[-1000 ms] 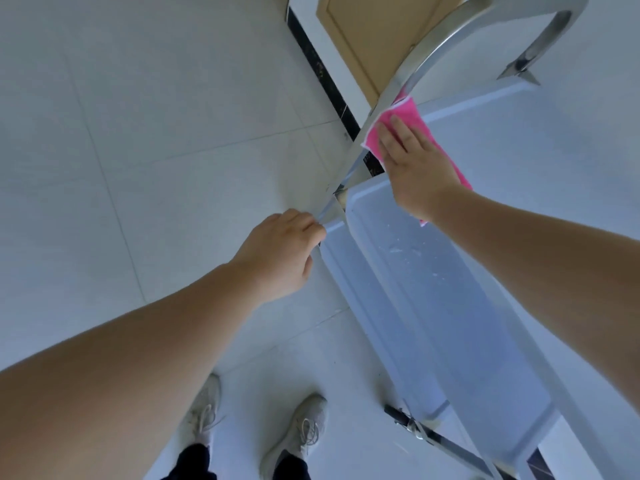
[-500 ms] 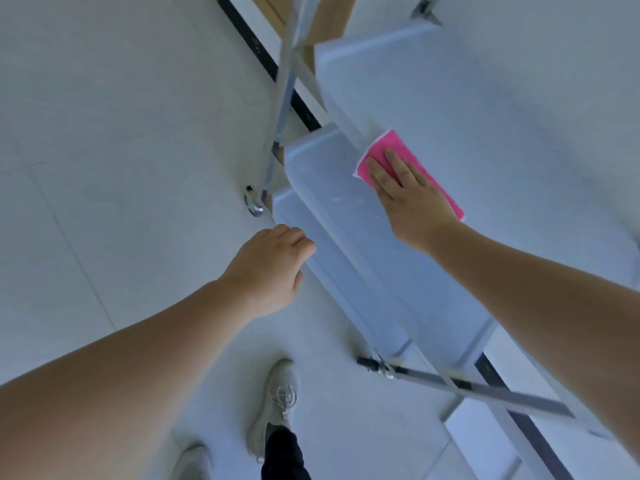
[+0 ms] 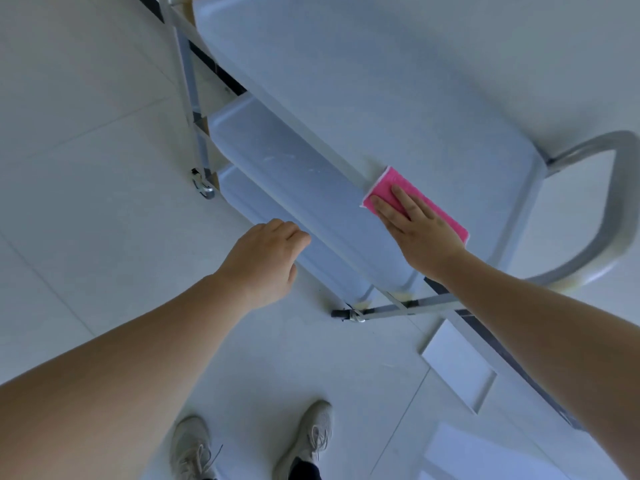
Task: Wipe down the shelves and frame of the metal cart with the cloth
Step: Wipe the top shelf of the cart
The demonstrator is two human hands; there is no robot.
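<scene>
Metal cart [image 3: 346, 81] seen from above, three stacked shelves stepping down toward 8 o'clock. Right hand [image 3: 420, 225] flat on pink cloth [image 3: 424, 202], fingers straight and together, pressing cloth onto near rim of top shelf [image 3: 381, 98]. Cloth a rectangle, long axis running from 10 o'clock to 4 o'clock along that rim, white-edged short end pointing to 10 o'clock, far end just short of shelf's rounded corner at 4 o'clock. Open bare shelf surface stretching away toward 11 and 12 o'clock; rim running clear to 10 o'clock. Curved handle [image 3: 620, 209] looping out past shelf end at 3 o'clock. Left hand [image 3: 266, 258] hovering over edge of lower shelf [image 3: 304, 168], fingers loosely curled, holding nothing; contact with shelf not clear. Upright post [image 3: 194, 109] and caster [image 3: 204, 188] at 10 o'clock; another leg bar [image 3: 398, 310] below shelves at centre. Tiled floor [image 3: 86, 150] wide open from 7 to 10 o'clock. Two shoes [image 3: 311, 441] at 6 o'clock, standing well apart from cart's base.
</scene>
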